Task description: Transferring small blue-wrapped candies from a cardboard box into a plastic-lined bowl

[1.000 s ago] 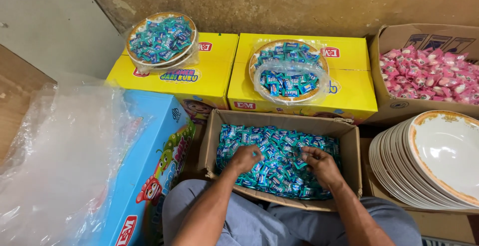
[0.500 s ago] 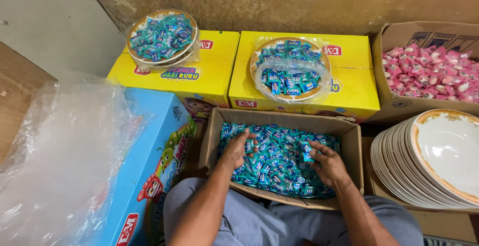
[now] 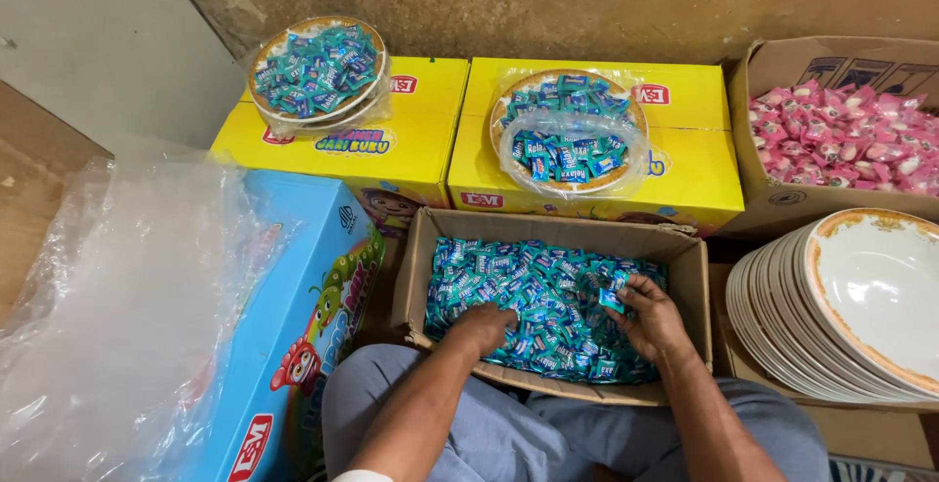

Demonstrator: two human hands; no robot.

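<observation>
An open cardboard box [image 3: 411, 277] sits between my knees, full of small blue and teal wrapped candies [image 3: 528, 286]. My left hand [image 3: 484, 328] lies palm down in the candies near the box's front edge, fingers curled into them. My right hand [image 3: 650, 318] is in the right part of the box and pinches one blue wrapped candy [image 3: 612, 296] between thumb and fingers, lifted just above the pile.
Two yellow cartons [image 3: 411, 150] stand behind the box, each bearing a plastic-wrapped plate of blue candies [image 3: 315, 69]. A blue carton [image 3: 293, 345] and loose clear plastic bags [image 3: 117, 306] lie left. A stack of white plates [image 3: 841, 296] and a box of pink candies [image 3: 841, 135] are right.
Both hands slid toward me through the candies. My right hand, flat on the pile before, now pinches one candy and lifts it; my left hand moved right toward the box's front middle.
</observation>
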